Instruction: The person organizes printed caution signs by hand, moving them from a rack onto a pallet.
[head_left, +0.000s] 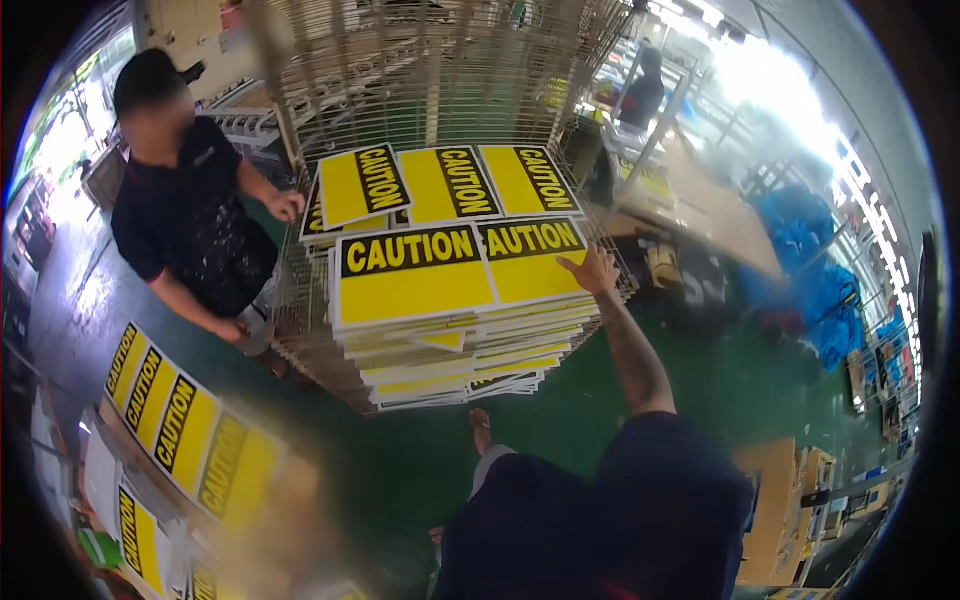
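My right hand [594,272] rests at the right edge of a yellow CAUTION sign [530,280], its fingers spread. This sign lies on top of a tall, uneven stack in front of me. A second CAUTION sign [412,290] lies to its left and covers part of its lettering. Behind them, turned sideways, are more CAUTION signs, including a middle one [440,195] and a right one [525,190]. The stack stands on a wire rack [440,120] with a barred back. My left hand cannot be made out in the view.
A co-worker [190,200] in dark clothes stands left of the rack, one hand near its edge. At lower left, a row of CAUTION signs [185,420] lies on a partly blurred surface. Blue plastic sheeting [800,260] and a wooden table [700,205] are on the right. Cardboard boxes [775,500] stand lower right.
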